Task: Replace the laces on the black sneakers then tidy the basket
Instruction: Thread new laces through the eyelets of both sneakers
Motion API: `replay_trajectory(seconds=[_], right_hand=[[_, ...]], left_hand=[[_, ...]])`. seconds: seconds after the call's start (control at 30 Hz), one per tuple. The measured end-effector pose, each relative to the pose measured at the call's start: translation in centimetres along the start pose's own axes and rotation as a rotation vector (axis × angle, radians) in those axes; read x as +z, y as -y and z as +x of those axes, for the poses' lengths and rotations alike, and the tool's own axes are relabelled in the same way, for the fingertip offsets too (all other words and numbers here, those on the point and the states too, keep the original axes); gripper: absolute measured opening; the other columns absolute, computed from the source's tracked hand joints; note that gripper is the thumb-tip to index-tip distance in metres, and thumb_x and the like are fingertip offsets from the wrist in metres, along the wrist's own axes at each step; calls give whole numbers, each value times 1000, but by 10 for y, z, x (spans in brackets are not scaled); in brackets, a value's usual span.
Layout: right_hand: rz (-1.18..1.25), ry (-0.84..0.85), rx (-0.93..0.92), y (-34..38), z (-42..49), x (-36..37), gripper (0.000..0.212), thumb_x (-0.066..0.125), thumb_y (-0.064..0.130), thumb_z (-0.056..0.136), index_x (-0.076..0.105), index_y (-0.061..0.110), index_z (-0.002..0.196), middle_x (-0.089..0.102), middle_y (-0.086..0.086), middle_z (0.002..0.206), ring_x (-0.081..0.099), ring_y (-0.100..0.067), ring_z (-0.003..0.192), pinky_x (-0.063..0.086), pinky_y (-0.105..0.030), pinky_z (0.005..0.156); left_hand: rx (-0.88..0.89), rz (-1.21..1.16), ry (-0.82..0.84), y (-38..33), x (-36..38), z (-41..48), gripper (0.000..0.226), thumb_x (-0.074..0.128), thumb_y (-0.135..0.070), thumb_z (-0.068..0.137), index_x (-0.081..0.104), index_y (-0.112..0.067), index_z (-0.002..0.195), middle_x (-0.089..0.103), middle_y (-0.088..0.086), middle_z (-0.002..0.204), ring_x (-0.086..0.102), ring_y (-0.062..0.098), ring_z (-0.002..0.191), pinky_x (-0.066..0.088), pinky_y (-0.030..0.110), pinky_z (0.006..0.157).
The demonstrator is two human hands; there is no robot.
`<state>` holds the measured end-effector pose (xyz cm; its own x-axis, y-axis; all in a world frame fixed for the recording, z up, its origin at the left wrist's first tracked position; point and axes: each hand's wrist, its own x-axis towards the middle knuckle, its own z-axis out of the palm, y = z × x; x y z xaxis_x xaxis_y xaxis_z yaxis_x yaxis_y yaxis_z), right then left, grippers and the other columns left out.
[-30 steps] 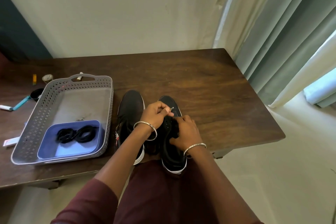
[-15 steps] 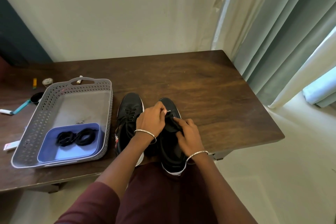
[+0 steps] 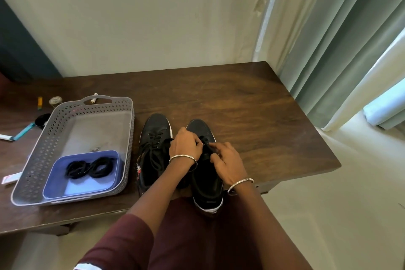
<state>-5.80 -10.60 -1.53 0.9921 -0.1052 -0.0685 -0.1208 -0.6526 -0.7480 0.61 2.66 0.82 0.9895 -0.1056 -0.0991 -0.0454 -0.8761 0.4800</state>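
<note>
- Your left hand is curled low over the eyelets of the right sneaker, its fingertips pinching the lace.
- Your right hand meets it from the other side. Its fingers are bent and nip the same lace, so the two hands almost touch over the tongue.
- Both hands and forearms cover the middle of that sneaker. Only its toe and its white-edged heel show, and the heel hangs past the near edge of the bench.
- The left sneaker stands just beside it, toe pointing away, with its black laces threaded and lying loose down its front.
- The grey basket sits just left of the sneakers. A blue tray fills its near end and holds the coiled spare laces.
- Small clutter lies beyond and left of the basket: a teal pen, a black cap and a white packet.
- A pale curtain hangs past the bench's right end.
- A second ago your left hand was raised with a lace tip showing between its fingers. It now sits lower against the eyelets, and your right hand has closed in on it. The basket and tray have not moved.
</note>
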Motion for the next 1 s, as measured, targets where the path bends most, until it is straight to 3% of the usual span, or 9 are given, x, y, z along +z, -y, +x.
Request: replay_trajectory(seconds=[0.2,0.4,0.53,0.7,0.87,1.0], right_hand=[[-7,18,34,4,2,-9,57,42,36,76,65,21,126,58,2,101,57,-14,90,47,-33,78],[-112,-104,5,3,4,1,29,48,38,99,70,23,111,61,1,97,59,-17,89,45,-32,72],[-207,-91,-24,5,7,4,26,56,32,95,68,20,115,59,-2,101,60,-22,92,38,-29,67],[-189,-70,-44,1,5,7,35,55,15,92,65,18,125,56,-4,101,58,-24,90,40,-27,69],[-161,-132,-16,-3,5,19,40,50,13,95,61,18,132,55,-3,105,57,-22,90,41,-28,73],[-79,-131,51,-4,8,20,33,49,15,98,63,18,127,57,-4,109,59,-24,96,44,-31,80]], left_hand=[[-52,32,10,-5,9,-1,17,62,-24,93,77,-20,87,54,8,117,64,33,89,45,35,64],[-118,-13,-11,-7,15,-2,19,61,-28,93,77,-21,88,57,8,114,63,33,93,43,32,69],[-182,-60,-51,-10,20,-5,19,61,-26,92,77,-23,83,60,5,111,65,31,90,44,32,63],[-226,-127,-66,-8,27,-6,29,60,-24,88,64,-27,59,65,8,99,65,32,79,44,31,57],[-246,-133,-69,-13,24,-10,20,61,-27,92,75,-20,80,57,7,111,65,32,85,41,32,60],[-235,-143,-84,-12,24,-12,19,62,-27,92,74,-21,79,57,6,114,64,29,85,39,30,61]])
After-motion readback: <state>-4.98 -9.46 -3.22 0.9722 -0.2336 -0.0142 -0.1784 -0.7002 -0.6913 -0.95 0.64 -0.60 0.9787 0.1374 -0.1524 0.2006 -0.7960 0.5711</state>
